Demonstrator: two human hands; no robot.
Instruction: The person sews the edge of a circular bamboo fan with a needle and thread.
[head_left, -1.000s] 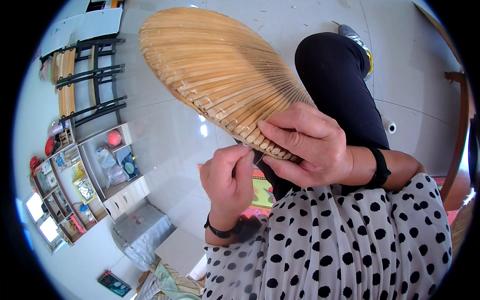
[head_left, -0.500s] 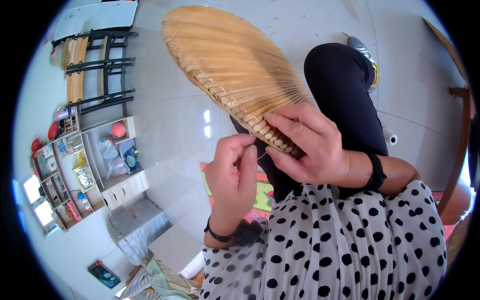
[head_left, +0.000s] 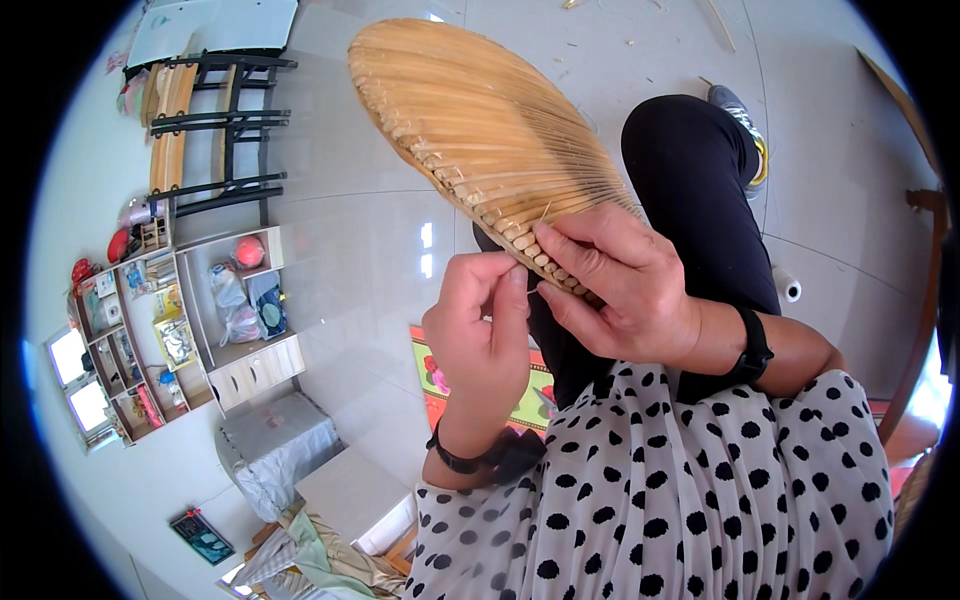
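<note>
A tan palm-leaf fan (head_left: pixel 470 110) with a ribbed face and light stitches along its rim is held tilted above my lap. My right hand (head_left: pixel 630 285) grips its near edge, thumb below and fingers on top. Close beside that edge, my left hand (head_left: pixel 480 320) has thumb and forefinger pinched together. A pale thin thread (head_left: pixel 531 292) shows by these fingertips; whether a needle is between them is hidden. From the fan's upper face, just ahead of my right fingertips, sticks up a thin pointed sliver (head_left: pixel 545 213), too small to name surely.
Beneath my hands lies a colourful mat (head_left: pixel 432 385) on the tiled floor. A white roll (head_left: pixel 788 285) stands right of my knee, and scraps (head_left: pixel 722 25) lie farther off. Shelves (head_left: pixel 130 350) and black-legged folded furniture (head_left: pixel 225 125) line the left side. A wooden frame (head_left: pixel 922 300) rises at right.
My left fingertips have come closer to the fan's rim, and the thread loop beneath them shows less. The thin sliver now stands up from the upper face. The whole view has shifted slightly.
</note>
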